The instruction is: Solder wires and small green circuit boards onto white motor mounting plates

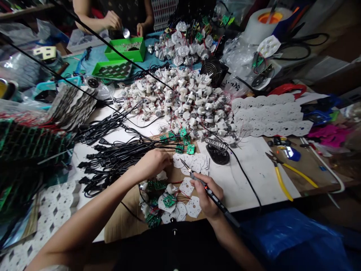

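Note:
My right hand grips a soldering iron like a pen, its metal tip pointing up and left over white circuit boards. My left hand is closed, fingertips curled down at the left edge of those boards; what it pinches, if anything, is hidden. Just beyond it lie small green circuit boards joined to black power cords. Nearer my body are white boards wired to green boards. A soldering iron stand with a coiled spring sits to the right.
A large heap of white lamp parts fills the middle of the table. Yellow-handled cutters and white panel strips lie at right. Across the table, a person's hand is above a green tray. The iron's black cable trails rightward.

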The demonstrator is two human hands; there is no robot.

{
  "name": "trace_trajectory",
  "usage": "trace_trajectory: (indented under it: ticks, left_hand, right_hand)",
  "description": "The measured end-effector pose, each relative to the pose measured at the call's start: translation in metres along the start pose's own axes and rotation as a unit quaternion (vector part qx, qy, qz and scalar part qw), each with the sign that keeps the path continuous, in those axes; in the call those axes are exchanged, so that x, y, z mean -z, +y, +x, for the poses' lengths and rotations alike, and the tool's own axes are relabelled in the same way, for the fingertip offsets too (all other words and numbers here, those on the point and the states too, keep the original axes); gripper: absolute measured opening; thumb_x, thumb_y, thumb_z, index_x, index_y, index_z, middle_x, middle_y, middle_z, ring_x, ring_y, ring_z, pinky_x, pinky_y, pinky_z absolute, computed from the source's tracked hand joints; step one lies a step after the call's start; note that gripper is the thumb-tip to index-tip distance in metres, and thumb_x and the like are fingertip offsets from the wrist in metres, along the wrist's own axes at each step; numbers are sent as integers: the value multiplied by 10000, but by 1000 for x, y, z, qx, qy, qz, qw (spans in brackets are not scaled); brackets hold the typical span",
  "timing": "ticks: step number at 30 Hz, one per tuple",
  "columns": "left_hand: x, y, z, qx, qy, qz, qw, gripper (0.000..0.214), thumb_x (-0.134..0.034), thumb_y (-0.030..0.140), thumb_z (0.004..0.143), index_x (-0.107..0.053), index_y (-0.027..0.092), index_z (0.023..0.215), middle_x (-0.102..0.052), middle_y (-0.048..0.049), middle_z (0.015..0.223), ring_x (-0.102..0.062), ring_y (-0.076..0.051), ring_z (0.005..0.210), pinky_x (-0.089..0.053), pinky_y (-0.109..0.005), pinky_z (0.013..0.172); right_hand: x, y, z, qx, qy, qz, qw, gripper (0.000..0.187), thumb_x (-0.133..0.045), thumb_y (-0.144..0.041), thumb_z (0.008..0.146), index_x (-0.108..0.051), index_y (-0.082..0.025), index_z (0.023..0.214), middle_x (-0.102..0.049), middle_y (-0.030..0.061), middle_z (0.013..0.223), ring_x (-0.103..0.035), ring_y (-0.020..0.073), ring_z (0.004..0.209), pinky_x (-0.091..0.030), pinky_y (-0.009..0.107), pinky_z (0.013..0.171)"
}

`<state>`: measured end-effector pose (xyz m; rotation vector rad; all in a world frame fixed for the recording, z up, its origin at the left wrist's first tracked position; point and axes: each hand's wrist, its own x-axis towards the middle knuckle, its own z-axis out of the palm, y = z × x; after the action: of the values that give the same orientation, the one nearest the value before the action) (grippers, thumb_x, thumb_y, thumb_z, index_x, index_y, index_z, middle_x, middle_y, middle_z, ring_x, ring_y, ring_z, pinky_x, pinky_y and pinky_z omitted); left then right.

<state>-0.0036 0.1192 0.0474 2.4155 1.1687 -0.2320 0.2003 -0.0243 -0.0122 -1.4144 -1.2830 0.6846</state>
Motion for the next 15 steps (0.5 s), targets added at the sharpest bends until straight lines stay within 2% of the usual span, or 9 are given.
trace_trajectory:
  ticks: [3,6,11,15]
  left_hand:
    - [-8,-3,-8,63,73,-39,995,155,-589,181,942,-702,154,839,-721,-63,842,-651,-180,800,-452,-268,718]
    - [-19,2,-11,80,121,-35,989,179,-594,199,944,-697,158,803,-719,-71,835,-653,-190,798,-450,-280,721]
    - [-28,11,-8,122,158,6,980,186,-635,232,893,-687,167,727,-709,-82,796,-646,-205,757,-442,-301,688]
    - [-33,13,-7,123,180,20,976,176,-633,239,884,-687,173,730,-707,-81,802,-641,-211,776,-440,-312,706]
  right_hand:
    - [0,-2,2,0,-12,-4,1000,206,-579,-275,985,-722,-211,1118,-808,55,907,-795,201,765,-664,291,670]
    - [0,-3,2,7,-13,-7,1000,199,-583,-268,982,-725,-214,1110,-809,53,924,-796,200,766,-662,285,664]
    - [-3,-2,2,20,-16,-13,1000,196,-583,-257,980,-728,-218,1105,-807,47,925,-794,196,751,-662,282,655]
    - [-6,2,-1,25,-22,-25,999,196,-587,-254,981,-725,-215,1114,-804,55,939,-795,196,764,-664,283,675]
